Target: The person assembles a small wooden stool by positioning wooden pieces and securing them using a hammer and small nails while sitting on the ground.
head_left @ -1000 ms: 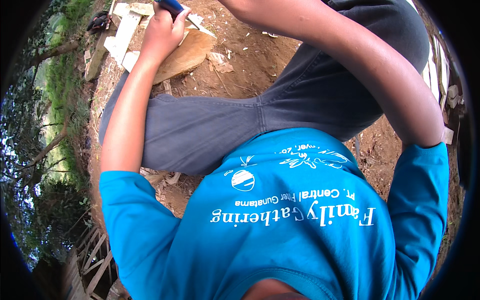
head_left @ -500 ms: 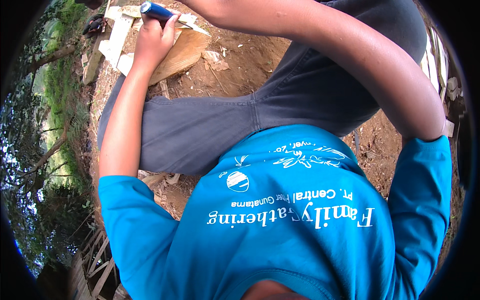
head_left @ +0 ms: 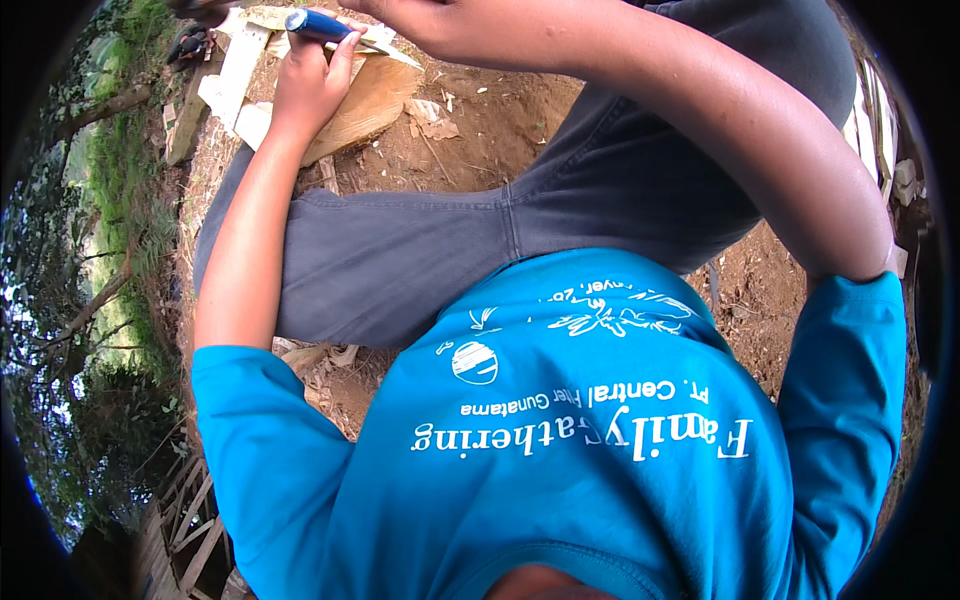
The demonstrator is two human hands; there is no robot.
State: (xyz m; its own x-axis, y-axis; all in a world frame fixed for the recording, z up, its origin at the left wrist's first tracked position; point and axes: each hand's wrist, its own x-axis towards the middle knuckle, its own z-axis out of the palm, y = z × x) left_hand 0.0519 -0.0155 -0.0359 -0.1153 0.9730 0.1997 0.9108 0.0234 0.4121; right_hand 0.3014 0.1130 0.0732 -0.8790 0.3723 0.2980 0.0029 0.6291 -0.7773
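Observation:
My left hand (head_left: pixel 312 85) is closed round the blue handle of a chisel (head_left: pixel 312 24), near the upper left. Its thumb lies along the handle. The thin blade slants down to the right over a pale piece of wood (head_left: pixel 362 108) with a rounded, sawn edge. My right hand (head_left: pixel 395 12) is cut off by the top edge, close to the chisel, and its fingers cannot be made out. At the top edge, left of the chisel, part of a dark, blurred object (head_left: pixel 205 8) shows; whether my right hand holds it is hidden.
Pale cut boards (head_left: pixel 240 70) lie about the left hand. My bent legs in grey trousers (head_left: pixel 390 260) frame brown soil (head_left: pixel 480 120) strewn with chips and dry leaves. Green plants (head_left: pixel 115 180) grow on the left; pale strips (head_left: pixel 870 125) lie at the far right.
My right hand has shifted slightly at the top edge, and the dark object there has moved a little right and down. The left hand still holds the chisel in nearly the same place.

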